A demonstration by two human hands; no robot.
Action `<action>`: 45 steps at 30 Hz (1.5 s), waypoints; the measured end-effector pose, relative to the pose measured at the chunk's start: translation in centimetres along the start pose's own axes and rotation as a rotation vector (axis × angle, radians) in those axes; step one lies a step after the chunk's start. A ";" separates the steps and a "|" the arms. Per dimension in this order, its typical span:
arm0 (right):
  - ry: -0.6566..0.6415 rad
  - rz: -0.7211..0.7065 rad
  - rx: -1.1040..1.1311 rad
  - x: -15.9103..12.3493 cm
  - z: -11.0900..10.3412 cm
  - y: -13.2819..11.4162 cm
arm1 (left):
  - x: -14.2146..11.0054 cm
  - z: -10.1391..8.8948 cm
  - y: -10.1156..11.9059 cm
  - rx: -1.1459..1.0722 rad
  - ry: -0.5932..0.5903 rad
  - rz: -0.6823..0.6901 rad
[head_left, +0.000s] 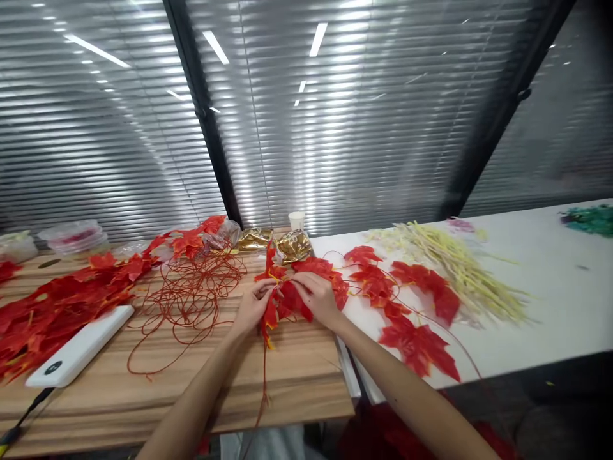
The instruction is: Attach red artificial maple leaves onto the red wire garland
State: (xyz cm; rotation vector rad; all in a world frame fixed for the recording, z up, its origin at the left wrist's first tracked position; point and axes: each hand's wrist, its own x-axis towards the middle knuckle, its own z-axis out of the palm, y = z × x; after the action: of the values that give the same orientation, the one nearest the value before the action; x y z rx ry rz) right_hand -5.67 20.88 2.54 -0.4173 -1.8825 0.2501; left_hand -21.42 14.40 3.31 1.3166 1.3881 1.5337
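Observation:
Over the front middle of the wooden table (292,390), both of my hands meet at a bunch of red artificial maple leaves (290,303) with yellow stems. My left hand (253,303) is closed, thumb and fingers pinching the bunch near the stems. From the other side my right hand (316,295) pinches at the same spot, its fingertips close to the left ones. A red cord (265,370) hangs from the bunch down past the table's front edge. What exactly lies between the fingertips is too small to make out fully.
Loose red cord (196,291) lies tangled left of my hands. A pile of red leaves (71,300) and a white power bank (81,348) are farther left. Gold packets (293,246) and a paper cup (296,221) stand behind. Strung leaves (416,345) and yellow stems (460,275) lie on the white table (550,287).

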 end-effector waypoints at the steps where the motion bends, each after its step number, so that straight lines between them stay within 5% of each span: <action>1: -0.009 0.005 0.014 -0.1 0.1 -0.1 | 0.0 -0.1 -0.1 -0.004 0.003 0.007; 14: 0.009 0.026 0.121 -0.6 0.5 -0.7 | -0.5 1.0 0.7 0.049 0.000 0.069; 45: -0.057 -0.033 0.069 -0.7 0.5 -0.3 | 0.1 0.2 -0.2 0.185 -0.040 0.153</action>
State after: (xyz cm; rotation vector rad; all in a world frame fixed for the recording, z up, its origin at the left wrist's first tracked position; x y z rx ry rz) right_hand -5.96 20.31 1.90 -0.3354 -1.9294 0.3064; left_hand -21.33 14.62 3.12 1.5893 1.4610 1.4967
